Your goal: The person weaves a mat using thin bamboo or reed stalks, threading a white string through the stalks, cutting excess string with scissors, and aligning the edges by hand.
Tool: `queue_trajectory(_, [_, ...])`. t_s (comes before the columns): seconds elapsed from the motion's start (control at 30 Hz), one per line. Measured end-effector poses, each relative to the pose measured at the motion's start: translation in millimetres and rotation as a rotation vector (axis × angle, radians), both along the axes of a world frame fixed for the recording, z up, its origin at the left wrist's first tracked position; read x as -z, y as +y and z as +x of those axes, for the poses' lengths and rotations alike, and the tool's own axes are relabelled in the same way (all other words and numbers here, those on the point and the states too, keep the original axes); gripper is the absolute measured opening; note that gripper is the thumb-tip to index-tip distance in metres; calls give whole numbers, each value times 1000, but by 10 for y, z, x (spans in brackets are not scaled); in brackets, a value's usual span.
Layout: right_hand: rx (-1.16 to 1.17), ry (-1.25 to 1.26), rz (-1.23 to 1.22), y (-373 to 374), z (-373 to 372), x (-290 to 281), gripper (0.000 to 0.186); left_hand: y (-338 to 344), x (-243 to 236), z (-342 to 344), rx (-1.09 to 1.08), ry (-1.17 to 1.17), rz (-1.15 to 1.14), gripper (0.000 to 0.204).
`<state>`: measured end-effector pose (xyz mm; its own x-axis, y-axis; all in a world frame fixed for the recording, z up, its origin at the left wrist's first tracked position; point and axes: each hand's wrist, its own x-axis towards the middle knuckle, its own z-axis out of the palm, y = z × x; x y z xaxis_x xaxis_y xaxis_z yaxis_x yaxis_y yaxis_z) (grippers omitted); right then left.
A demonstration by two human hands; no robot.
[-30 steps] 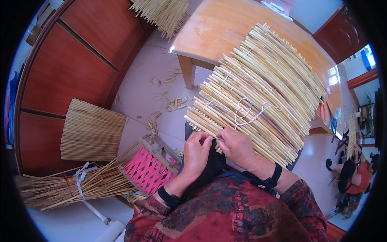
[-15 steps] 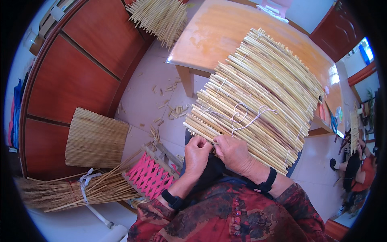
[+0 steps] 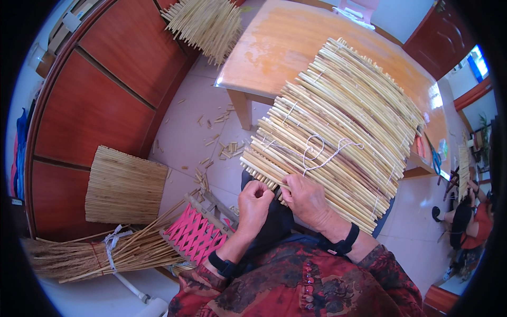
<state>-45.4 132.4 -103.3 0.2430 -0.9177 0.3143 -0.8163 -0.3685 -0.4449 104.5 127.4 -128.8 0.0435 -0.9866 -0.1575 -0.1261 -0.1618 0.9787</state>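
Note:
A large mat of pale stalks [image 3: 338, 121], tied with white string, slopes from the table down to my lap. At its near left corner my right hand [image 3: 309, 201] is closed on the edge stalks, thumb and fingers pinched together. My left hand [image 3: 255, 207] is beside it, just off the mat's edge, thumb and forefinger pinched into a ring; what they hold, if anything, is too small to make out. A loose white string [image 3: 327, 161] lies in loops over the mat above my right hand.
A wooden table [image 3: 259, 42] bears the mat's far part. Left are red cabinets [image 3: 113, 53], a finished-looking stalk mat [image 3: 127, 185], a tied stalk bundle [image 3: 100, 256] and a pink-webbed stool [image 3: 195, 232]. Cut stalk bits [image 3: 229, 150] litter the floor. Another person [image 3: 470, 227] sits far right.
My left hand has moved slightly down and left, apart from my right hand. My right hand stays at the mat's edge, and the mat and loose string lie as before.

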Motion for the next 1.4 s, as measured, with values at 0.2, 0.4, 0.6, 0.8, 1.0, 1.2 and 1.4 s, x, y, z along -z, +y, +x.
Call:
queue_trajectory(0.2, [-36,-136,-5,7,-52,-139,23,-23,-145,5,-37,68,-86,3])
queue_trajectory(0.4, [102,-225,183,9,-116,-171,19,-20,-150,-6,0,10,-329,5])
queue_trajectory(0.6, [74,-110,159,-2,-71,-161,19,-5,-61,-36,110,164,-295,10])
queue_trajectory(0.8, [43,22,102,-7,-4,-112,23,-95,6,77,291,90,-332,8])
queue_trajectory(1.0, [87,49,123,-14,38,-72,24,-73,4,83,299,159,-254,8])
queue_trajectory(1.2, [91,24,73,-62,48,-28,26,-76,37,112,307,173,-234,7])
queue_trajectory(1.4, [115,11,133,-57,71,-82,24,-81,72,139,292,260,-154,6])
